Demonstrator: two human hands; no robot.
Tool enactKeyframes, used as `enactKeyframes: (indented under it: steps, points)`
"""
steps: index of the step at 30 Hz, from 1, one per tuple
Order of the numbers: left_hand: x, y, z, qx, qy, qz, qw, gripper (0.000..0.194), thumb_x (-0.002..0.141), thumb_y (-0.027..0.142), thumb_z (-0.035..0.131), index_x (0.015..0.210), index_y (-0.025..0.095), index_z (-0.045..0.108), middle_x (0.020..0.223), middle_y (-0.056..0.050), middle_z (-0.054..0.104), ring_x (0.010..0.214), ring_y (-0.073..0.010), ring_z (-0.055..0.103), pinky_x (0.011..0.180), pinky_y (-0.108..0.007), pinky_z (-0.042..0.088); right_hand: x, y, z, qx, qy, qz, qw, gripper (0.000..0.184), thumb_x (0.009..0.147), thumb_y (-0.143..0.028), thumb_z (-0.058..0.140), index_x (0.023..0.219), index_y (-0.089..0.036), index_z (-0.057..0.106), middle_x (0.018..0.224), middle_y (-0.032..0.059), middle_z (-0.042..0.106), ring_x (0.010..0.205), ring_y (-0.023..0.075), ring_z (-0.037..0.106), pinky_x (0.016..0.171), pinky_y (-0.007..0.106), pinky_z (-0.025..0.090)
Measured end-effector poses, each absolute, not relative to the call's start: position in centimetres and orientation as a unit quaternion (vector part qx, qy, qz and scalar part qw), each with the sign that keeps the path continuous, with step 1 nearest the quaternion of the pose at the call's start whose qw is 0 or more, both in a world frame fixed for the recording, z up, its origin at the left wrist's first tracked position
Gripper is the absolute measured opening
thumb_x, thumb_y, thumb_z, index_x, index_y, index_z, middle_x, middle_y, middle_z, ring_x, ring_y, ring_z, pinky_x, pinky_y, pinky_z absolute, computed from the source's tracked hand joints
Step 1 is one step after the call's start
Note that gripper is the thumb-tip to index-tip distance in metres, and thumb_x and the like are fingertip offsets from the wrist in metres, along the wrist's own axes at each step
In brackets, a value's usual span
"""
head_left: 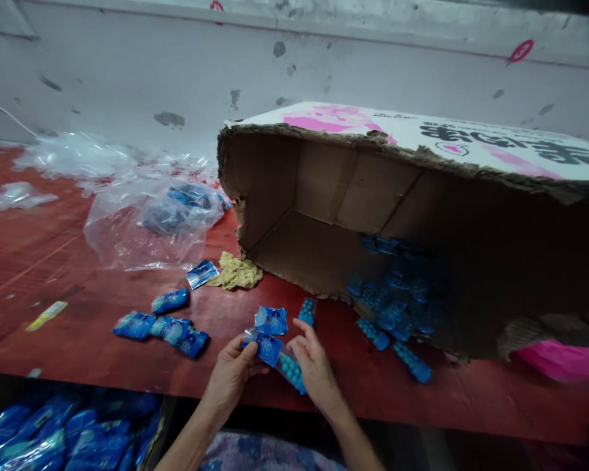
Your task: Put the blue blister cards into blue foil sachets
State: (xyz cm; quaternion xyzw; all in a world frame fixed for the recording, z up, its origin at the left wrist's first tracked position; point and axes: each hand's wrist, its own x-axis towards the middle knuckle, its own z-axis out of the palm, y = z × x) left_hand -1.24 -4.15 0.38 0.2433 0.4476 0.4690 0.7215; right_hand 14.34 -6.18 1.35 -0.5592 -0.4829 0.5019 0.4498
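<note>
My left hand [237,367] pinches a small blue printed packet [266,347] between thumb and fingers. A clear tube of turquoise beads [291,371] with a blue end slants from this packet to my right hand [314,366]; what supports it is hidden. The right hand's fingers are partly extended and apart, the index tip close to another bead tube [307,310] on the table. Just beyond the held packet lies a flat blue packet [271,320]. Several filled blue packets [177,332] rest to the left.
A large torn cardboard box [275,245] lies on its side at right, bead tubes [397,294] spilling from its mouth. A crumpled yellowish lump [235,271] and a clear plastic bag [122,229] sit on the red table [78,275]. Blue packages [88,432] fill a container below left.
</note>
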Motion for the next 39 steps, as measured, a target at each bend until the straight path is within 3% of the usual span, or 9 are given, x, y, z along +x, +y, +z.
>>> enactKeyframes:
  steps: [9,22,29,36,39]
  points:
    - [-1.1,-4.1,0.4,0.269,0.465,0.444,0.717,0.024,0.058,0.032,0.074,0.071,0.015,0.062,0.062,0.000,0.066,0.053,-0.0116,0.060,0.051,-0.025,0.053,14.4,-7.2,1.8,-0.552,-0.575,0.399,0.454,0.041,0.089,-0.022,0.035,0.130,-0.020,0.033,0.080,-0.0012,0.057,0.077,0.0120,0.055,0.076,0.022,0.041]
    - [-1.0,-4.3,1.8,0.219,0.473,0.463,0.717,0.028,0.054,0.032,0.076,0.071,0.017,0.060,0.060,0.001,0.066,0.051,-0.0132,0.060,0.047,-0.026,0.051,13.9,-7.1,2.1,-0.534,-0.553,0.423,0.479,0.037,0.091,-0.025,0.033,0.127,-0.020,0.036,0.082,0.0000,0.056,0.080,0.0127,0.055,0.077,0.023,0.043]
    - [-1.2,-4.3,1.3,0.284,0.447,0.440,0.725,0.025,0.058,0.032,0.074,0.072,0.015,0.062,0.059,0.000,0.065,0.050,-0.0121,0.058,0.049,-0.025,0.051,14.4,-6.9,2.8,-0.545,-0.544,0.434,0.467,0.035,0.091,-0.027,0.035,0.125,-0.021,0.038,0.077,-0.0018,0.055,0.075,0.0119,0.056,0.073,0.023,0.044]
    - [1.0,-4.8,1.9,0.175,0.460,0.446,0.747,0.030,0.058,0.031,0.074,0.081,0.018,0.059,0.068,0.002,0.065,0.052,-0.0105,0.058,0.052,-0.025,0.050,12.0,-7.1,0.7,-0.621,-0.546,0.271,0.492,0.028,0.088,-0.024,0.037,0.112,-0.016,0.049,0.088,0.0095,0.064,0.078,0.0195,0.063,0.065,0.026,0.047]
    - [1.0,-4.5,2.1,0.155,0.466,0.426,0.760,0.027,0.059,0.027,0.073,0.081,0.017,0.061,0.071,0.001,0.066,0.057,-0.0109,0.060,0.056,-0.024,0.049,11.8,-7.1,1.3,-0.606,-0.562,0.280,0.489,0.022,0.086,-0.023,0.041,0.103,-0.019,0.054,0.089,0.0096,0.064,0.080,0.0208,0.062,0.069,0.028,0.048]
